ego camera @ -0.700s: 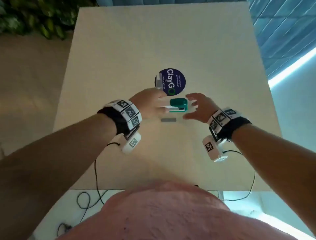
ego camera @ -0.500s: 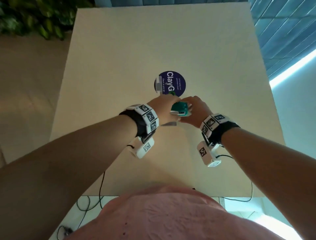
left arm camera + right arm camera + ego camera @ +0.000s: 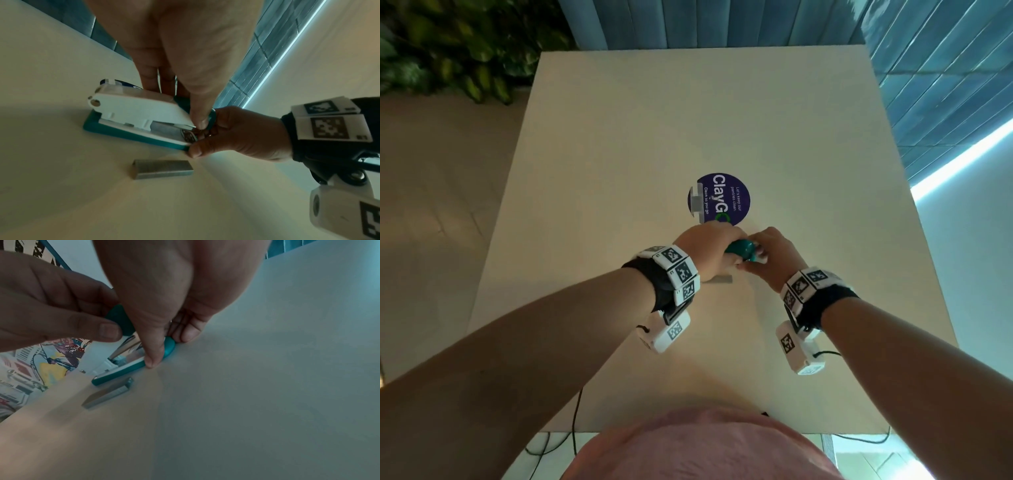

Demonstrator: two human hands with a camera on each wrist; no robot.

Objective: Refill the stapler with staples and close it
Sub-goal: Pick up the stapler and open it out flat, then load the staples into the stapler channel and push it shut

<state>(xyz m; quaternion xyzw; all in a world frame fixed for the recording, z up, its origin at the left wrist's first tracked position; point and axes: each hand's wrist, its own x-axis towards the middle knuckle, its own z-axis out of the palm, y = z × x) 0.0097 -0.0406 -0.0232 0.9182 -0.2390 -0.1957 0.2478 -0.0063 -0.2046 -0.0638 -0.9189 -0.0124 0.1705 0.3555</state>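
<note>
Beige table (image 3: pixel 619 137), centre, 6 o'clock of round blue sticker (image 3: pixel 736 195): teal-and-white stapler (image 3: pixel 135 113), likely light, rigid, slippery plastic, best held by base and top; left hand (image 3: pixel 705 246) grasps top, right hand (image 3: pixel 774 253) pinches base front; staple strip (image 3: pixel 162 168) loose at its 6 o'clock.

both arms reaching forward, left hand (image 3: pixel 709 248) and right hand (image 3: pixel 774 255) meeting, fingers curled

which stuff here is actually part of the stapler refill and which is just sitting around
Part of the job:
stapler, gripped by left hand and right hand
strip of staples, lying on the table beside it

Just lying about:
round blue sticker
plant
</note>
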